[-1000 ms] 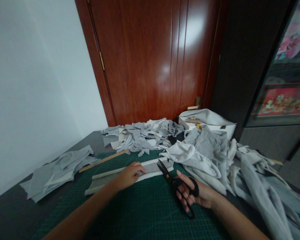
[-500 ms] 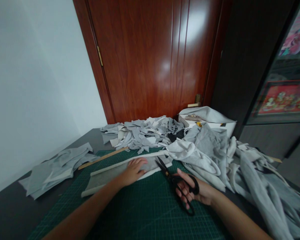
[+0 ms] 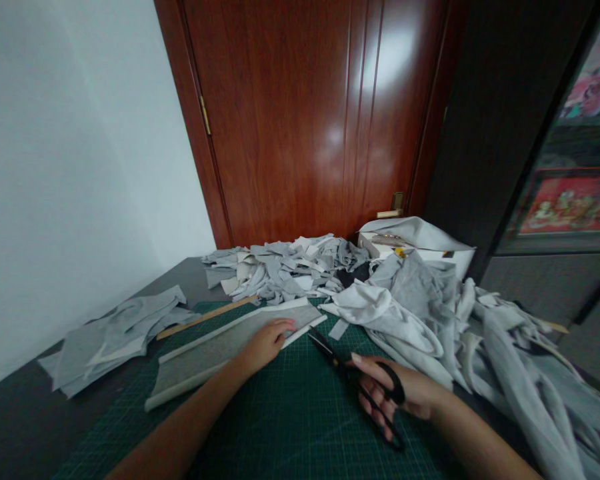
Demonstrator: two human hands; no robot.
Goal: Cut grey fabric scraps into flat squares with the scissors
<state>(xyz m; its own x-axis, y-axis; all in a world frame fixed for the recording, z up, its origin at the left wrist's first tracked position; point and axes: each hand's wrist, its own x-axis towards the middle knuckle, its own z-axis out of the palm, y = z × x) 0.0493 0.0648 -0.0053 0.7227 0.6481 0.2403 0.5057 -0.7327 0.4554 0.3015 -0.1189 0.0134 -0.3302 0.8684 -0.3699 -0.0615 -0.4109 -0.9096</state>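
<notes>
A long grey fabric strip (image 3: 207, 350) with pale rolled edges lies slanting on the green cutting mat (image 3: 290, 427). My left hand (image 3: 269, 343) is closed on its near right part, fingers together and thumb partly hidden. In my right hand (image 3: 380, 393) is a pair of black-handled scissors (image 3: 333, 355), fingers through the loops. Their blades point up and left, looking nearly closed, with the tips close to the strip's lower right edge. Just right of the strip's end sits a small grey fabric scrap (image 3: 339, 329), apart from it.
Cut grey pieces (image 3: 115, 333) are stacked at left beside a wooden ruler (image 3: 205, 317). A heap of scraps (image 3: 290, 267) lies along the back. Bunched grey cloth (image 3: 410, 300) covers the right side, before a white box (image 3: 460, 260). The door (image 3: 290, 133) stands behind.
The strip has slid left and toward me with my left hand. A small scrap now lies separate at its right end. My right hand and scissors have shifted slightly right and nearer.
</notes>
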